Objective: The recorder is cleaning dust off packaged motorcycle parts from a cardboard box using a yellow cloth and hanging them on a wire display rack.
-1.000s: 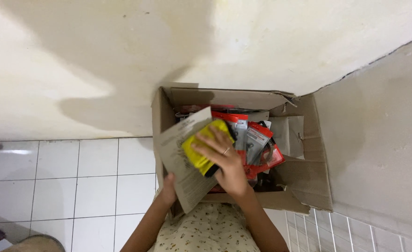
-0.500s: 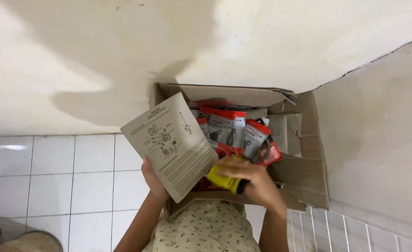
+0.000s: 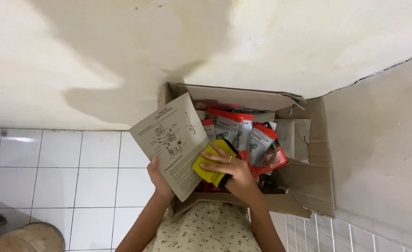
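Your left hand (image 3: 158, 179) pinches the lower edge of a grey printed instruction sheet (image 3: 173, 142), thumb on its face and fingers hidden behind, so the sheet stands up and fans out to the left of the open cardboard box (image 3: 308, 186). A second ago that sheet lay low against the box's left flap; it has since been lifted clear and tilted outward, diagrams facing you.

To its right, your right hand (image 3: 231, 170) lies flat, fingers together and pressed down on a yellow pouch with a black end (image 3: 209, 169), rather than curled around it. A second ago the hand and pouch were further up inside the box; half a second ago they were at its near edge, and now they rest against the lower right corner of the sheet, over the box's near left part. The change means the sheet and the pouch are now both out of the pile and in hand.

Further right, red-topped clear packets (image 3: 243, 133) holding small metal parts stand packed in the box, uncovered now that the sheet is up. The box sits in a corner, cream wall (image 3: 98, 56) behind, white floor tiles (image 3: 66, 172) at left.
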